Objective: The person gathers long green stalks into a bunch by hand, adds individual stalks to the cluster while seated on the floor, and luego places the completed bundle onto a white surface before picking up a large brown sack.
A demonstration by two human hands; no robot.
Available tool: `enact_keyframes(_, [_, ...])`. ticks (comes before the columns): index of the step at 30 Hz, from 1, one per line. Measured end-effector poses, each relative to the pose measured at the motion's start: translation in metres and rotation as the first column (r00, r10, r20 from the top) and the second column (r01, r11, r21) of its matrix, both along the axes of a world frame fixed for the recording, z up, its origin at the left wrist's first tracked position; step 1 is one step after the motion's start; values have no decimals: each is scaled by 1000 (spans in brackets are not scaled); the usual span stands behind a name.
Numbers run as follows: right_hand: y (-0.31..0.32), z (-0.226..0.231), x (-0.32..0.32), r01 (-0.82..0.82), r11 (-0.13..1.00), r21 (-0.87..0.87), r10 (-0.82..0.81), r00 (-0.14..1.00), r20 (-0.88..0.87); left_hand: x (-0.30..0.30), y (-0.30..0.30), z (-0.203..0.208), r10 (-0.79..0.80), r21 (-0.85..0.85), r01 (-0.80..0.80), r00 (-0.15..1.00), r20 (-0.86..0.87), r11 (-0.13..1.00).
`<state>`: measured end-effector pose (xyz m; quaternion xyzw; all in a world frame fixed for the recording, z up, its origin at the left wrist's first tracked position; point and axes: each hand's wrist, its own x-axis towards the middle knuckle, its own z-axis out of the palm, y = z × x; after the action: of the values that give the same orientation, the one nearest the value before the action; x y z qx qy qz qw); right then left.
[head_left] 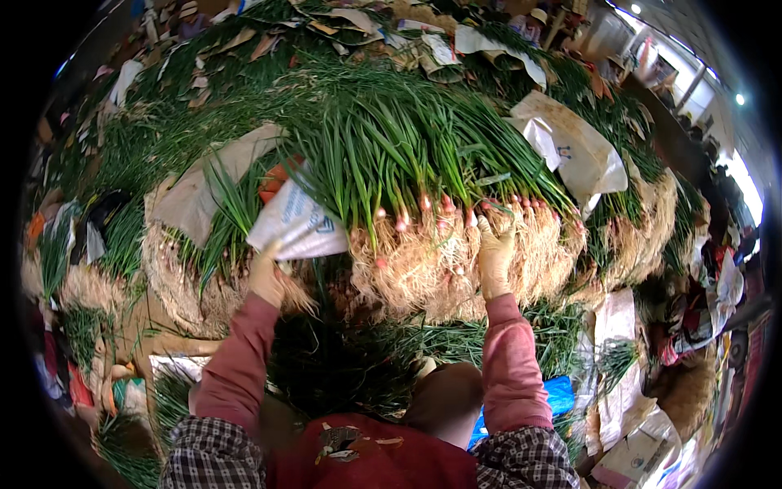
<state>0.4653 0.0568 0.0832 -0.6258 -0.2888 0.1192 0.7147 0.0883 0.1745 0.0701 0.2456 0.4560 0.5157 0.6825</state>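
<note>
A broad bundle of green garlic [423,163] lies in front of me, its long leaves pointing away. Pinkish bulbs line its near side, above a thick mat of pale roots [399,281]. In my left hand [267,277], at the left end of the bundle, is the edge of a white woven sack [300,216] with blue print. The sack leans against the leaves. My right hand [495,257] rests among the roots right of centre, fingers closed around stems at the bulbs. Exactly how many stems it grips is hidden. Both hands look pale yellow, perhaps gloved.
More rooted bundles flank mine, partly covered by a pale sheet [216,187] on the left and a white sack [574,147] on the right. Loose leaves lie around my knees. A blue bag [560,395] and a carton [631,456] sit low right. People [191,20] are beyond the heap.
</note>
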Motion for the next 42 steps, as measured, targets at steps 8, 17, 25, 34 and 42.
enact_keyframes(8, [10,-33,-29,37,985,-170,-17,993,117,-30,0,-50,89,23,-90,995,36,996])
enact_keyframes(17, [-13,4,0,84,863,-498,85,948,307,18,-48,-100,53,94,-24,946,-319,995])
enact_keyframes(25, [-112,59,-30,385,817,-429,-16,759,651,-57,-95,-47,143,214,-76,937,-319,974])
enact_keyframes(34, [-54,19,-166,-97,954,-282,277,640,717,-101,-146,-26,-99,83,110,988,-117,990])
enact_keyframes(42, [26,36,-205,334,600,-727,636,352,687,-125,-150,-51,-127,24,128,992,-10,992])
